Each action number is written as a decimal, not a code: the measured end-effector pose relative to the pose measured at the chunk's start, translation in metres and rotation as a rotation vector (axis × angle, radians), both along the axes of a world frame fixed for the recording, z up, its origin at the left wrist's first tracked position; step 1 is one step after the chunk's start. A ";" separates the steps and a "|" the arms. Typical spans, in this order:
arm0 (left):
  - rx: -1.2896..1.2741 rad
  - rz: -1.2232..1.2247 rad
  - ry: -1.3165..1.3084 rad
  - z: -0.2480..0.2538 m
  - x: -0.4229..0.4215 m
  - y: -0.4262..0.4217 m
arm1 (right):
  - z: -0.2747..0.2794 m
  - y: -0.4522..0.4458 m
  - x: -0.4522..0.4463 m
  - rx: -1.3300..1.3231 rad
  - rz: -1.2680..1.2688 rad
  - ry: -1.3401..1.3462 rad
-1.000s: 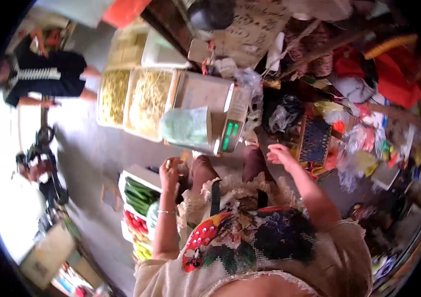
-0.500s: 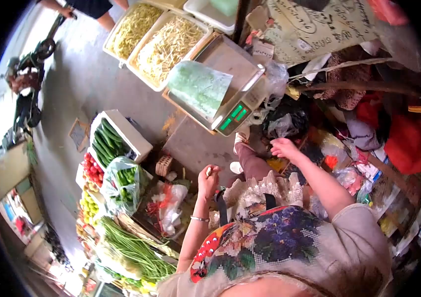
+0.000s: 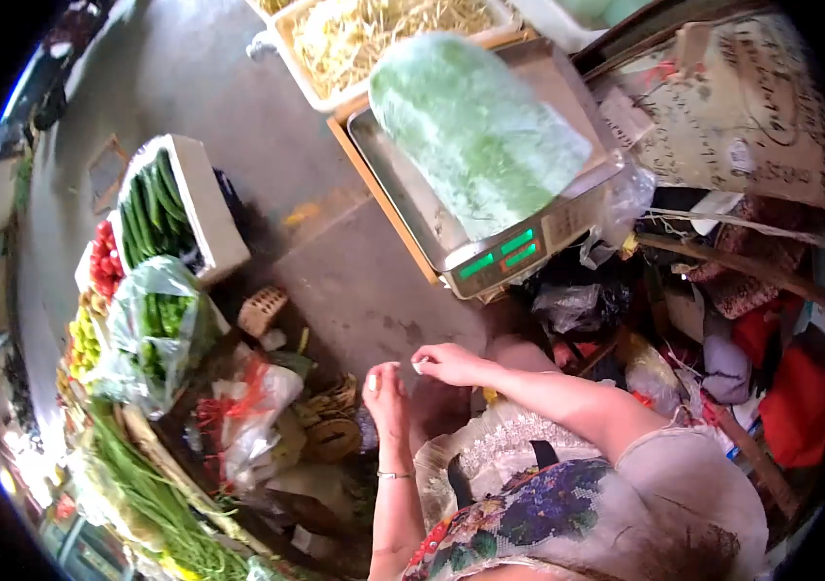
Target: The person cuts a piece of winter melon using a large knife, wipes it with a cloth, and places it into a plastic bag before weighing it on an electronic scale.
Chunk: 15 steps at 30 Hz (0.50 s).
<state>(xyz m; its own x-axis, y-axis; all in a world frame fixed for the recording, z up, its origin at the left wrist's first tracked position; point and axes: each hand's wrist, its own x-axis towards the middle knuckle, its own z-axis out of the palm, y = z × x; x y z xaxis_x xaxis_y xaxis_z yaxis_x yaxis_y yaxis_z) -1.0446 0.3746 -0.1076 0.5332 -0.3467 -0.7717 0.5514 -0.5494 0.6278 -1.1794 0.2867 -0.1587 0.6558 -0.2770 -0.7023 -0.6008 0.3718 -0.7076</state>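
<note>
My left hand (image 3: 388, 399), a bracelet at its wrist, is closed with a small white piece showing at the fingers. Just to its right is my right hand (image 3: 451, 365), its fingertips pinched together at a second small pale piece. What these pieces are is too small to tell. The hands are close together but apart, above the floor in front of my lap. Beyond them, a large cut winter melon (image 3: 470, 126) lies on the metal pan of a digital scale (image 3: 504, 257) with lit green displays. Neither hand touches the melon or the scale.
At left stand a white foam box (image 3: 209, 208) of cucumbers, a plastic bag of green peppers (image 3: 155, 334), tomatoes (image 3: 105, 259) and long beans (image 3: 155, 484). A tub of bean sprouts (image 3: 373, 39) sits behind the scale. Crumpled bags (image 3: 577, 305) and cloths clutter the right.
My right hand has moved left, toward my left hand, and its fingers have gone from loosely spread to pinched. The view has shifted, so the scale and melon appear nearer.
</note>
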 end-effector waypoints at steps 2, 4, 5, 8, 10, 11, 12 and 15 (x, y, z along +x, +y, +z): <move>-0.025 0.097 -0.001 -0.021 0.001 -0.004 | -0.030 -0.001 0.013 -0.108 0.061 -0.016; -0.051 0.208 -0.011 -0.058 0.002 0.000 | -0.040 -0.007 0.025 -0.174 0.234 0.050; -0.057 0.244 -0.023 -0.068 0.003 -0.004 | -0.038 -0.016 0.032 -0.251 0.390 0.098; -0.175 0.321 -0.065 -0.102 0.003 -0.001 | -0.025 -0.028 0.042 -0.510 0.551 -0.063; -0.257 0.365 -0.041 -0.108 -0.001 -0.002 | -0.023 -0.025 0.038 -0.564 0.648 -0.125; -0.264 0.391 -0.013 -0.100 -0.002 -0.002 | -0.026 -0.018 0.033 -0.600 0.631 -0.177; -0.285 0.422 0.009 -0.091 -0.002 -0.006 | -0.028 -0.017 0.029 -0.642 0.660 -0.214; -0.402 0.426 -0.101 -0.066 -0.002 -0.004 | -0.026 -0.024 0.027 -0.720 0.730 -0.300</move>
